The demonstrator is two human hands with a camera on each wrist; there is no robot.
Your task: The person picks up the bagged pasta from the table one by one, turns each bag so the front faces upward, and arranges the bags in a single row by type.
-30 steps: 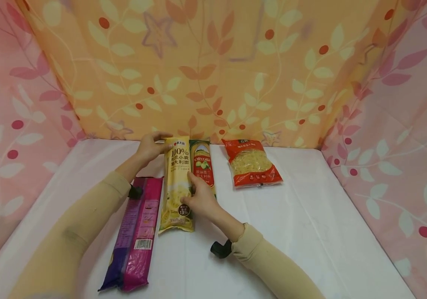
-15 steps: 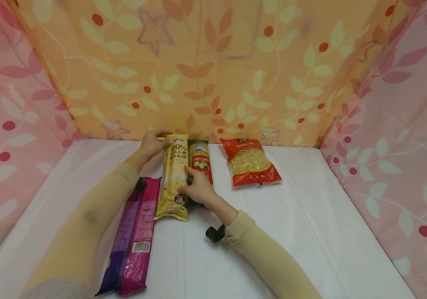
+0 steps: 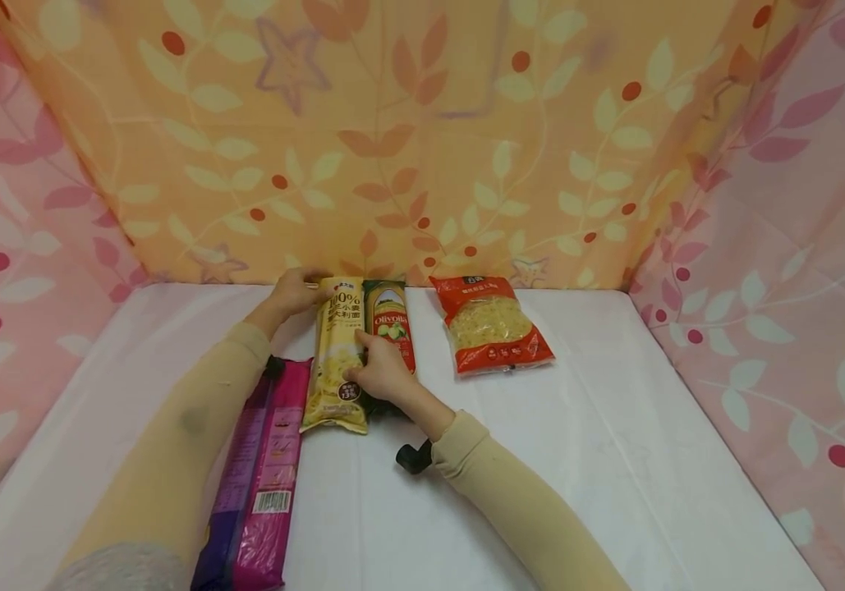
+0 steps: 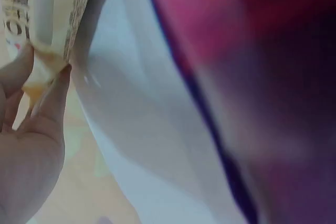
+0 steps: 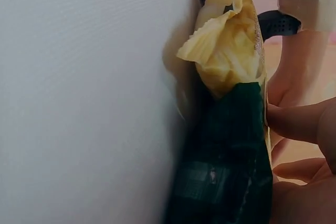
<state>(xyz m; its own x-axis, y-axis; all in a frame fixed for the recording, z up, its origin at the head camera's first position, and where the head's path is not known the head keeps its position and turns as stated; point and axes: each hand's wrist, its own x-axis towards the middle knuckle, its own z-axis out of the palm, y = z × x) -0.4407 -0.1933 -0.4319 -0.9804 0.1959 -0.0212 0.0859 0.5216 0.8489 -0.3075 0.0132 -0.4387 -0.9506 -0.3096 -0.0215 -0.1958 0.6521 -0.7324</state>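
A yellow spaghetti bag (image 3: 335, 353) lies upright along my view, left of a green and red spaghetti bag (image 3: 391, 322) that it partly overlaps. My left hand (image 3: 292, 295) pinches the yellow bag's far end, as the left wrist view also shows at the bag's folded tip (image 4: 47, 66). At its right edge my right hand (image 3: 390, 373) holds the yellow bag, thumb and forefinger on its face; the other fingers are mostly hidden. In the right wrist view the yellow bag's crimped near end (image 5: 226, 45) shows beyond the green bag (image 5: 226, 156).
A purple and pink bag (image 3: 267, 476) lies at the near left, partly under my left forearm. A red bag of pasta (image 3: 492, 324) lies at the back right. White cloth (image 3: 577, 460) covers the table; patterned curtains (image 3: 392, 123) stand behind and at both sides.
The yellow bag has shifted slightly left, and its near end has come lower and farther back beside the green bag. Both hands moved with it. The view has swung slightly.
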